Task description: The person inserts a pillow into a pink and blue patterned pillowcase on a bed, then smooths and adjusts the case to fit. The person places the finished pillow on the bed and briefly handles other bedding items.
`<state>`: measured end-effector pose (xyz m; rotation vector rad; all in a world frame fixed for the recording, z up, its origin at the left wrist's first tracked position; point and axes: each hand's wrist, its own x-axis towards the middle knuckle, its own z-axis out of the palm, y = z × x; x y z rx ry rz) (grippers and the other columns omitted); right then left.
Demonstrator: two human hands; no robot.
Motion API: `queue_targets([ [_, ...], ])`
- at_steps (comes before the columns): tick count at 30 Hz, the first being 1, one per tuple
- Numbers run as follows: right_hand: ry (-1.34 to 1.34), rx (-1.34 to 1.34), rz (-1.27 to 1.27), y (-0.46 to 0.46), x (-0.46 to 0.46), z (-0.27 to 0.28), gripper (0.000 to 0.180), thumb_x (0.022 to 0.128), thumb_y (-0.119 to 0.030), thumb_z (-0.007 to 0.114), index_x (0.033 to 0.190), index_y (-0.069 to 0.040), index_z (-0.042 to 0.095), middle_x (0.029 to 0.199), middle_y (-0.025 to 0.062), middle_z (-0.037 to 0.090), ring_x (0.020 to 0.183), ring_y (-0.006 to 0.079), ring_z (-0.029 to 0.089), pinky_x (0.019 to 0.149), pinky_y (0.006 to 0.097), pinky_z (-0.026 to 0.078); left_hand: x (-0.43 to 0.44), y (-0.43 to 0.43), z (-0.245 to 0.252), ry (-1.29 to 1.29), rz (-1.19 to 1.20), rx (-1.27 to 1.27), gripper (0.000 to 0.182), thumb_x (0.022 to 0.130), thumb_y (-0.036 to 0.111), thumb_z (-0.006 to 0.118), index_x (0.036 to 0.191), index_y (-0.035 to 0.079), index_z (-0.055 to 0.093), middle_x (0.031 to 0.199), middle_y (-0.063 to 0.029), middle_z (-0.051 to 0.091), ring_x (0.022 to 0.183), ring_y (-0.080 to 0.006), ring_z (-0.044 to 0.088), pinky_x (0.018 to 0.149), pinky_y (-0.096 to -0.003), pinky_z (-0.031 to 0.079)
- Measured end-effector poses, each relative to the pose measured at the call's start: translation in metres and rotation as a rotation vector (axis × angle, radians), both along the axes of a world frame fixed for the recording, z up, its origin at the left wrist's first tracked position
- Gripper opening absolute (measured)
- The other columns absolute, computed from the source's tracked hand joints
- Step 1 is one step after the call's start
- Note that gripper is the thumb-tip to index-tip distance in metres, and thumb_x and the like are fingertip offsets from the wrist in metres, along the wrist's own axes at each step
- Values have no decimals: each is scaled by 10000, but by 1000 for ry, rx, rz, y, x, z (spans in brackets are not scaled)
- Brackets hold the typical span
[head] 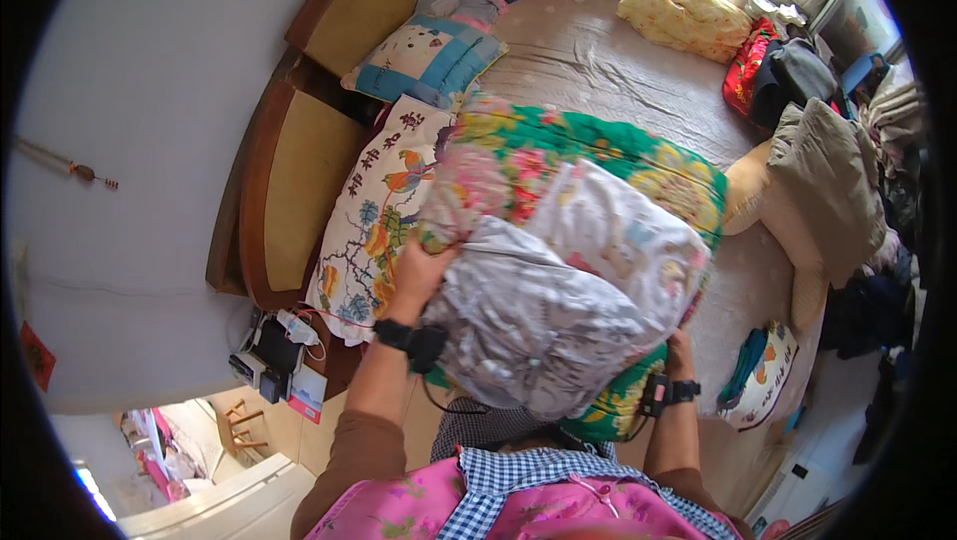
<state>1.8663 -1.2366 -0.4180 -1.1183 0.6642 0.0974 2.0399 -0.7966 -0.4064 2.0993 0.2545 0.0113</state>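
A folded green floral quilt (568, 129) lies across the near side of the bed, some of it blurred. Its front edge hangs by my lap. On top are a grey patterned cloth (538, 315) and a white printed cloth (620, 226), both rumpled. My left hand (420, 271) grips the bundle's left side, where pinkish floral fabric bunches at the fingers. At the right side my right hand (679, 353) holds the quilt's edge from beside the white cloth; its fingertips are hidden. Dark straps with small devices circle both wrists.
A wooden headboard (299, 188) stands left. Near it lie a checked pillow (430, 57) and a bird-printed pillow cover (374, 226). Brown cushions (826, 188) and a second printed cloth (762, 375) lie right. A bedside stand carries a power strip and a bottle (297, 328).
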Motion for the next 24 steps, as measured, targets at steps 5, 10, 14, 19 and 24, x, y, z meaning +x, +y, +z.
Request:
queue_targets([
  [5, -209, 179, 244, 164, 88, 33, 491, 792, -44, 652, 1272, -16, 550, 1158, 95, 649, 955, 210, 661, 867, 343, 530, 19, 184, 37, 14, 153, 176, 566, 747, 349, 815, 1107, -29, 597, 998, -194, 675, 924, -306, 657, 807, -388, 501],
  [10, 64, -93, 496, 289, 152, -1, 441, 869, -272, 697, 1220, -28, 592, 1131, 73, 653, 962, 159, 617, 830, 313, 495, 80, 337, 39, 124, 98, 295, 515, 910, 413, 630, 1123, -53, 585, 1044, -200, 672, 959, -328, 650, 829, -405, 483],
  [14, 189, -278, 569, 316, 151, -22, 457, 878, -393, 695, 1176, -52, 631, 1048, 15, 658, 913, 106, 561, 750, 279, 453, 106, 328, 32, 36, -34, 273, 461, 934, 293, 585, 1213, -74, 562, 1236, -248, 571, 1176, -361, 532, 1005, -388, 410],
  [19, 375, -345, 573, 317, 161, -12, 425, 886, -401, 680, 1144, -65, 651, 989, 0, 666, 887, 101, 602, 727, 269, 468, 85, 198, -3, 151, -548, 623, 1190, 611, 673, 759, 1529, 135, 225, 1586, -207, 128, 1465, -402, 85, 1030, -724, 223],
  [24, 203, -378, 532, 317, 197, 13, 371, 916, -370, 640, 1114, -56, 650, 970, 15, 683, 880, 118, 638, 727, 267, 477, 100, 156, -25, 223, -433, 762, 1284, 563, 729, 756, 1554, 219, 119, 1612, -157, -13, 1472, -402, -57, 958, -816, 167],
])
